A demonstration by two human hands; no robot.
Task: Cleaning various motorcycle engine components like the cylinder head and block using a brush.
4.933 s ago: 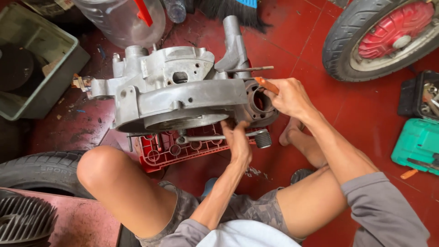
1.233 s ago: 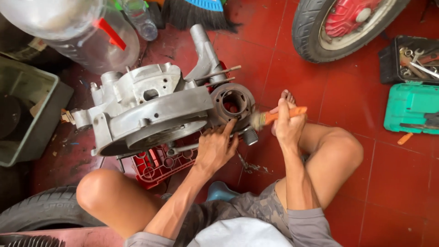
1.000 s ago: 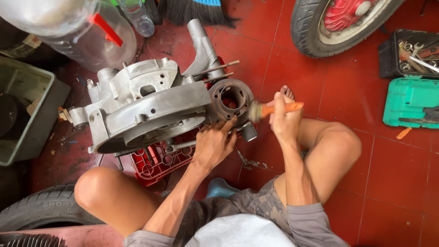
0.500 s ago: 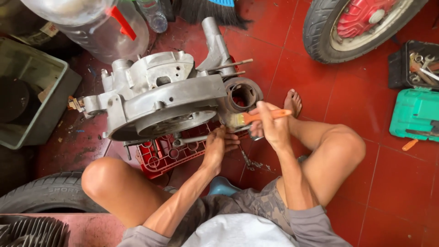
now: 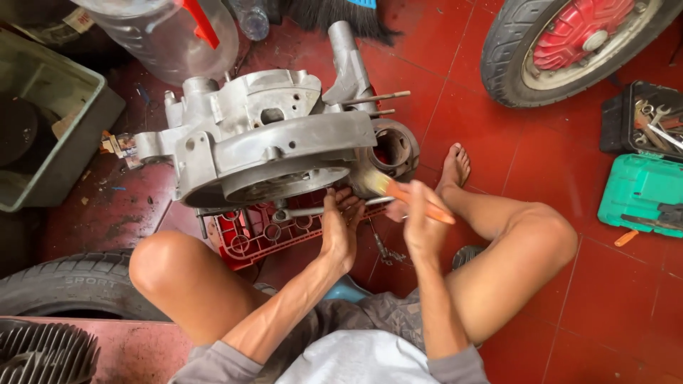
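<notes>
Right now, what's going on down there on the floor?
A person sits on the red tiled floor with a grey engine casing resting on a red crate between the knees. The right hand holds an orange-handled brush, its bristles at the casing's round opening. The left hand steadies the casing's lower edge. A wheel and a green tool case lie to the right.

Small crumpled printed packet [image 5: 122, 144] on floor left of engine casing [image 5: 263, 135], pale label [image 5: 75, 19] top left
</notes>
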